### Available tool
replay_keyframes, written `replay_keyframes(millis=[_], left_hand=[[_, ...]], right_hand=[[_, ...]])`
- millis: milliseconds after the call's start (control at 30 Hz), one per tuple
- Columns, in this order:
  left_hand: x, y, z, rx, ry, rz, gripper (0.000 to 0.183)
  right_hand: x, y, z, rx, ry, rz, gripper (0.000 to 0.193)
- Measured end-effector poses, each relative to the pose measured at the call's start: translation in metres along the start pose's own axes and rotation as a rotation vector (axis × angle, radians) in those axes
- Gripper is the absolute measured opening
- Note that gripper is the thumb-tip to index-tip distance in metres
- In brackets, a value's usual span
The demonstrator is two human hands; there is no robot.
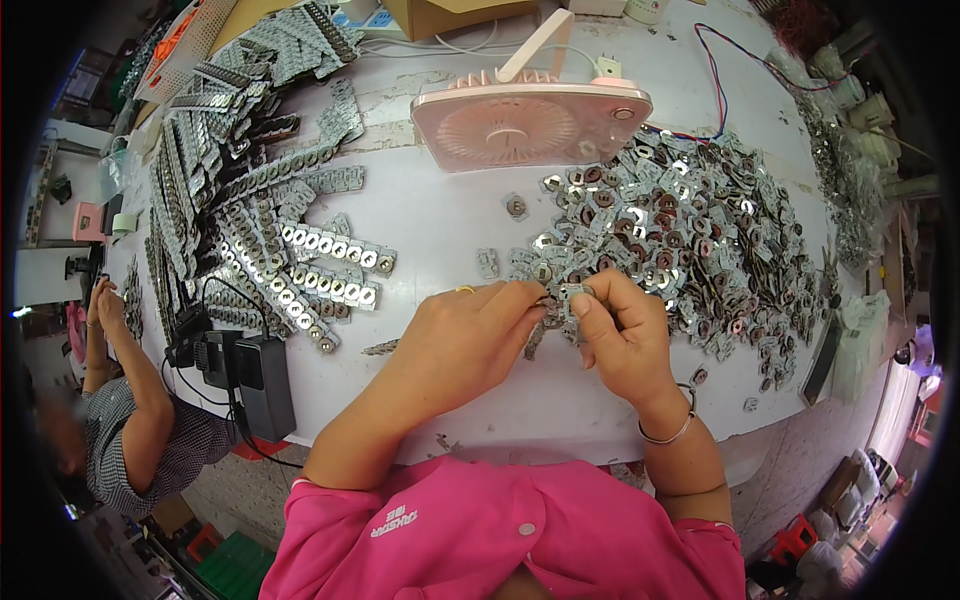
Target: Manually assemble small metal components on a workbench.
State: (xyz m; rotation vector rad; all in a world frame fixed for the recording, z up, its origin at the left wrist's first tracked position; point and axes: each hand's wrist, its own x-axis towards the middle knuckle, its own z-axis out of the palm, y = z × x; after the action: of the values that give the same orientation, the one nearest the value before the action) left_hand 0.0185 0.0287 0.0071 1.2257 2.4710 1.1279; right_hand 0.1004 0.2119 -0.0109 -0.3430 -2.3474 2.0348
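My left hand (465, 335) and my right hand (628, 335) meet over the near-left edge of a heap of small stamped metal pieces (690, 240). Between thumb and curled fingers, my right hand pinches a small silvery metal piece (572, 296). The fingertips of my left hand are pressed together beside it; what they grip is mostly hidden behind them. Two single metal pieces (487, 263) lie apart from the heap, beyond my left hand. Farther left, long strips of joined metal pieces (330, 250) lie fanned out and stacked on the white table (400, 215).
A pink fan (510, 125) stands at the back. Black power adapters with cables (255, 375) sit at the table's left front edge. A white basket (185, 50) stands far left, plastic bags (860, 330) lie right. Another person (140, 410) works at the left.
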Motion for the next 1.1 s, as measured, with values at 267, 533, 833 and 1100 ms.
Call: replay_keyframes(millis=[267, 533, 833, 1100], left_hand=[[0.000, 0.002, 0.005, 0.176, 0.001, 0.060, 0.020], [0.005, 0.006, -0.006, 0.144, -0.053, -0.090, 0.019], [-0.003, -0.008, -0.018, -0.148, -0.335, -0.126, 0.014], [0.000, -0.001, -0.029, -0.497, -0.361, -0.118, 0.011]], right_hand=[[-0.001, -0.004, 0.009, 0.244, 0.099, 0.072, 0.015], [0.011, -0.007, -0.013, -0.238, 0.107, -0.166, 0.012], [0.008, -0.005, -0.023, -0.064, -0.368, -0.003, 0.017], [0.004, -0.005, -0.012, 0.519, -0.413, 0.243, 0.019]])
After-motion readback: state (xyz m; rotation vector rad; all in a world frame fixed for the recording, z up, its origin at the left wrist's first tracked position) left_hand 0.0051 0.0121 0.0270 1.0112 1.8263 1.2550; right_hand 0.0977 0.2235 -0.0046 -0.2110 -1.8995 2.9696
